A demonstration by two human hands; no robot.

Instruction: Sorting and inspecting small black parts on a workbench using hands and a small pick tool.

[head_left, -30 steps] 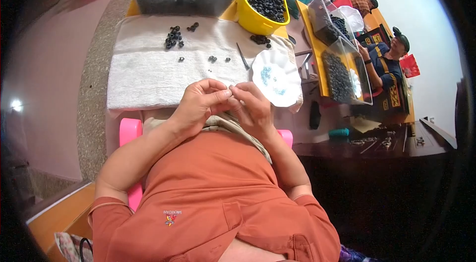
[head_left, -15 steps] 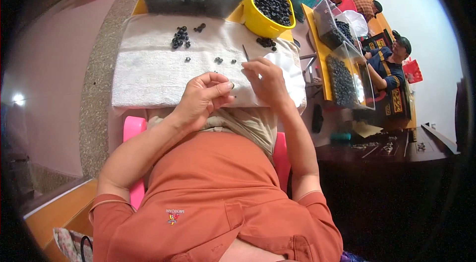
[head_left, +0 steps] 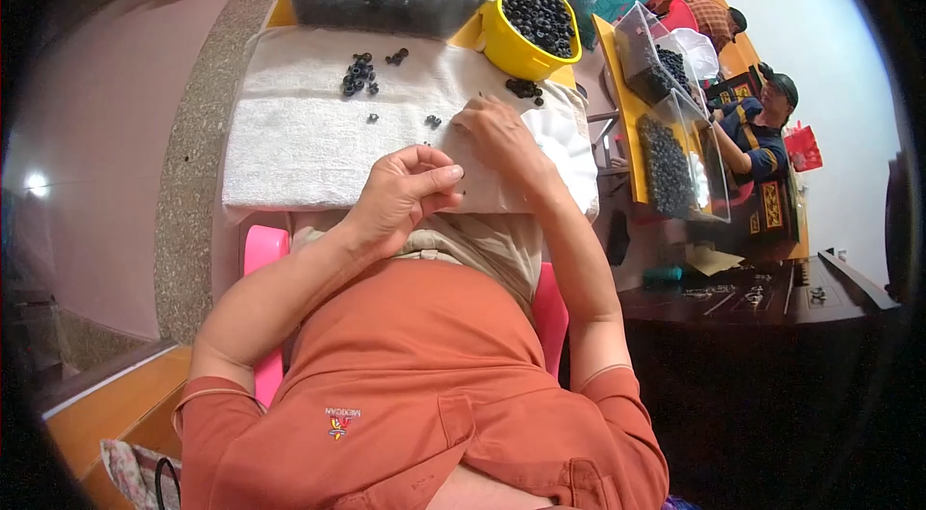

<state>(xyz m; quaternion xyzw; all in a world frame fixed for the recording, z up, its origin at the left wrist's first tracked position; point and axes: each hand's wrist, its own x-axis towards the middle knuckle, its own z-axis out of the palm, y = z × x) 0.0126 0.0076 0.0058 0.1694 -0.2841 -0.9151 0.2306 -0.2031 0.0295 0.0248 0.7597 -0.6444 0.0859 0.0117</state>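
Note:
In front of me my left hand (head_left: 410, 193) is closed, thumb and forefinger pinched together; whatever they hold is too small to make out. Farther forward, my right hand (head_left: 503, 145) bends its fingers down to the white cloth (head_left: 289, 163), fingertips together, and what lies under them is hidden. A small pair of black ring-shaped pieces (head_left: 433, 121) lies just left of those fingertips. Beyond, a loose cluster of black rings (head_left: 359, 76) rests on the cloth, with a few more (head_left: 396, 56) beside it and a single ring (head_left: 372, 118) nearer me.
At the back stand a clear plastic bin (head_left: 386, 3) and a yellow tub (head_left: 516, 52), both full of black rings. Some rings (head_left: 524, 88) lie by the tub. Right of the table, clear bins (head_left: 666, 163) sit near a seated person (head_left: 757, 138).
My right hand has moved forward and left, covering the single ring and most of the thin dark tool that showed there. The left hand has stayed nearly still.

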